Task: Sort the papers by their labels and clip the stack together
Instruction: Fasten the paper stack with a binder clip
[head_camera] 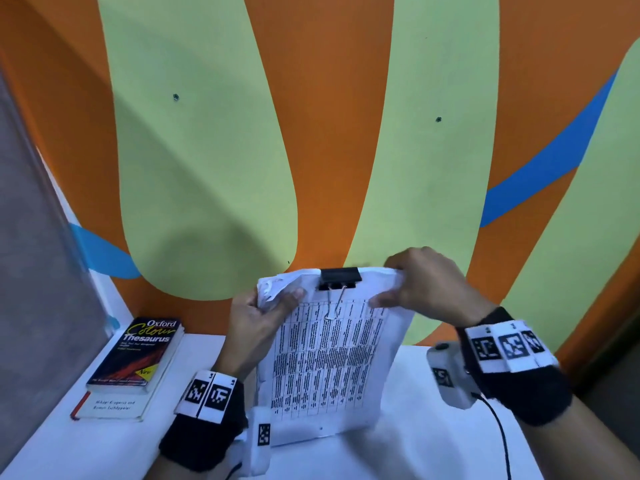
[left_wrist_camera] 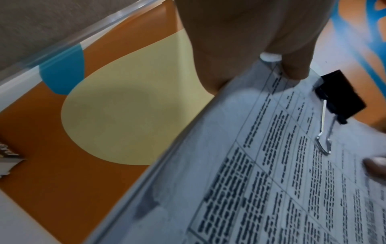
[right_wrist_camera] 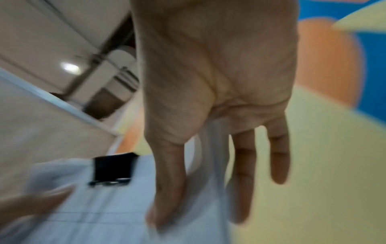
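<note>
Both hands hold the paper stack [head_camera: 329,362] upright above the white table [head_camera: 415,445]: left hand [head_camera: 259,317] pinching its top left corner, right hand [head_camera: 422,282] gripping the top right. A black binder clip [head_camera: 340,278] bites the top edge between them.

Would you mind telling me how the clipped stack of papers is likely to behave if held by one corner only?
The paper stack would probably flop, since its top left corner is already crumpled under the left hand. The binder clip bites the top edge, so sheets should stay together. It looks light: the right hand only pinches it.
</note>
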{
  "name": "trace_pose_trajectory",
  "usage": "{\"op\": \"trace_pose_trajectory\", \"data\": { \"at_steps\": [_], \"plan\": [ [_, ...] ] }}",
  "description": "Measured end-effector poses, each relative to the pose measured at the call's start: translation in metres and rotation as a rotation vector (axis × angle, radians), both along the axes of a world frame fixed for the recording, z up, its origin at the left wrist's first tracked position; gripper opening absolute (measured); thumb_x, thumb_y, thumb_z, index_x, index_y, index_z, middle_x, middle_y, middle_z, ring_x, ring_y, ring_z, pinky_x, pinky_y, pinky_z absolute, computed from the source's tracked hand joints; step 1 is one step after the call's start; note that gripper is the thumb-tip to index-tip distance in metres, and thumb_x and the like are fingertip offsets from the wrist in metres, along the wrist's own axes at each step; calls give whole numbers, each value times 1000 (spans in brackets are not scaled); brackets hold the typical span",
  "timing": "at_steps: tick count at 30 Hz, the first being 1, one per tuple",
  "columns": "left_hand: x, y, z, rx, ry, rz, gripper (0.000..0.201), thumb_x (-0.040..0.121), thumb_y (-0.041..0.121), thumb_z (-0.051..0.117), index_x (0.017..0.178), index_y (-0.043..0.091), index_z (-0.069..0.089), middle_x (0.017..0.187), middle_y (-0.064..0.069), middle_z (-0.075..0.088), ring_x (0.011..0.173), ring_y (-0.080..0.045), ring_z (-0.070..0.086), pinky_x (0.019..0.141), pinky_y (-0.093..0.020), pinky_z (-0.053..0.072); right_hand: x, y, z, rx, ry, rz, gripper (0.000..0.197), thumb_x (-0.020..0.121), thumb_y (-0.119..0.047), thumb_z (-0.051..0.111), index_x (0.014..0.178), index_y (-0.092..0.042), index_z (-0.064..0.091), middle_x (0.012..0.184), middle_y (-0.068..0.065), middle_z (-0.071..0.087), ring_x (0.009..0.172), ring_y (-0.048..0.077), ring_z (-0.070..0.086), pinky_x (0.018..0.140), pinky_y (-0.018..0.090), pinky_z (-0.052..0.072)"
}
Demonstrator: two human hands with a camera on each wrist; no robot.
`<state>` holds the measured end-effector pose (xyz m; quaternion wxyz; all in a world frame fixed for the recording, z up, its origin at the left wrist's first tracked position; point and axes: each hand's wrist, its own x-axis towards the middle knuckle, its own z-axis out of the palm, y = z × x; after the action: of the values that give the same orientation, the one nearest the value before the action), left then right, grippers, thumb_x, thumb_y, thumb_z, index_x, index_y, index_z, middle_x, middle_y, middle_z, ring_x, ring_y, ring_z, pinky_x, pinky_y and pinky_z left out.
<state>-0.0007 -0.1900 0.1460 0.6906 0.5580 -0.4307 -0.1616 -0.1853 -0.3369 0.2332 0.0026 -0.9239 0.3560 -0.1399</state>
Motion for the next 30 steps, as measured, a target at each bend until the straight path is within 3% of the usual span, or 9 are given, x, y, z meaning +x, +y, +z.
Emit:
{"op": "trace_pose_trajectory", "data": {
  "at_steps": [2,5,8,11,16,20,24,27,30],
  "plan": [
    [6,-1,-2,13,28,65,34,79,35,71,53,17,60,46,10,47,40,-4,38,45,-17,34,-15,-13,-16,239,-293,9,38,66,-41,83,60,-14,57,55,-4,56,52,13,46,49,27,29],
    [8,-5,0,1,35,107,59,72,51,75,67,-5,55,59,-4,48,52,-13,41,49,-23,35,-15,-3,-54,604,-804,152,15,84,-16,70,98,-10,67,86,-6,74,76,7,67,66,27,51],
    [2,-8,14,-38,-23,110,57,74,42,69,73,-14,54,61,-10,43,53,-17,34,44,-24,29,-7,9,-73,461,-892,135,39,95,-33,53,125,-9,51,89,-15,68,77,6,64,67,26,48],
    [3,-11,27,-76,-32,122,43,77,38,67,73,-4,60,61,-9,41,52,-16,31,41,-20,27,-2,12,-69,340,-966,120,61,91,-49,47,129,-1,40,75,9,63,64,29,56,59,42,45],
    [11,-18,-14,52,45,89,38,70,48,75,70,12,61,61,0,58,54,-12,48,51,-23,41,3,24,-103,361,-940,61,40,93,-48,46,115,-16,36,54,7,38,45,12,36,45,28,28],
    [16,-17,-77,386,57,157,63,58,65,75,71,16,38,62,0,39,50,-10,34,45,-23,30,-3,26,-159,553,-848,13,52,86,-64,42,118,-23,35,93,34,57,86,41,60,75,55,50],
    [11,-17,-98,371,108,160,47,67,42,80,68,15,42,58,-3,42,49,-15,38,44,-22,33,-3,27,-176,607,-783,-5,25,97,-16,48,115,-14,32,74,0,56,64,4,60,57,20,46],
    [9,-11,-116,358,148,76,29,70,39,78,78,17,60,65,8,63,62,-18,56,58,-21,44,-2,31,-197,657,-663,-87,28,98,-10,45,115,-17,24,60,-3,40,52,5,43,56,25,34],
    [6,5,-142,446,119,-1,52,70,58,71,102,18,63,92,6,70,87,-13,64,82,-31,51,-8,38,-223,724,-596,-193,21,99,-9,42,111,-19,28,59,-3,40,53,4,47,59,27,34]
  ]
}}
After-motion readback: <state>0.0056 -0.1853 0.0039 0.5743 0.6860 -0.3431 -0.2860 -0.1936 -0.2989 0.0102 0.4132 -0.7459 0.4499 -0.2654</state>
